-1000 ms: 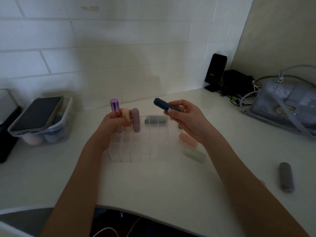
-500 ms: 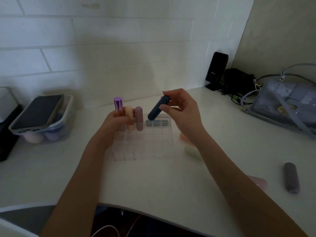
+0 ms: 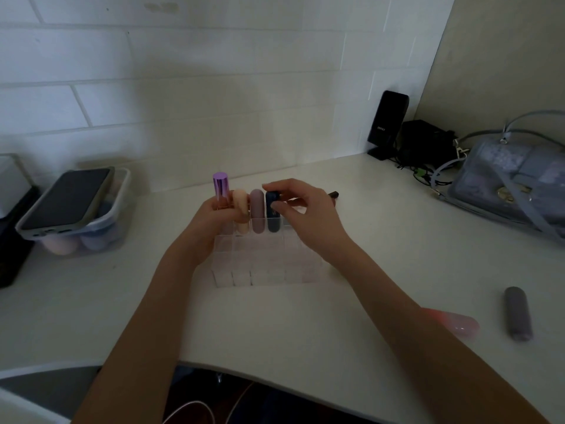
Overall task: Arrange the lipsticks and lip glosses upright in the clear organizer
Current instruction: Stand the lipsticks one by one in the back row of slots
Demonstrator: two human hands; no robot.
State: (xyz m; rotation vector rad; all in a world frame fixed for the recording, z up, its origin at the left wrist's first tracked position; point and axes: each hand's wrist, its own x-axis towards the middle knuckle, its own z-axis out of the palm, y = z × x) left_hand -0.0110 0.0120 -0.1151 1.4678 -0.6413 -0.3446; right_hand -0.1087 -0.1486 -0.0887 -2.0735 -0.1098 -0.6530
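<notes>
Over organizer (image 3: pixel 269 270): right hand (image 3: pixel 308 218) pinching navy lipstick (image 3: pixel 272 214).

Dark blue tube (image 3: pixel 272 213), earlier held tilted in the air right of the organizer (image 3: pixel 266 264), now stands upright in the back row, just right of the mauve tube (image 3: pixel 257 213). Right hand (image 3: pixel 301 214) moved left with it, fingertips pinching its top. Orange and pale green tubes now hidden behind the right forearm.
</notes>
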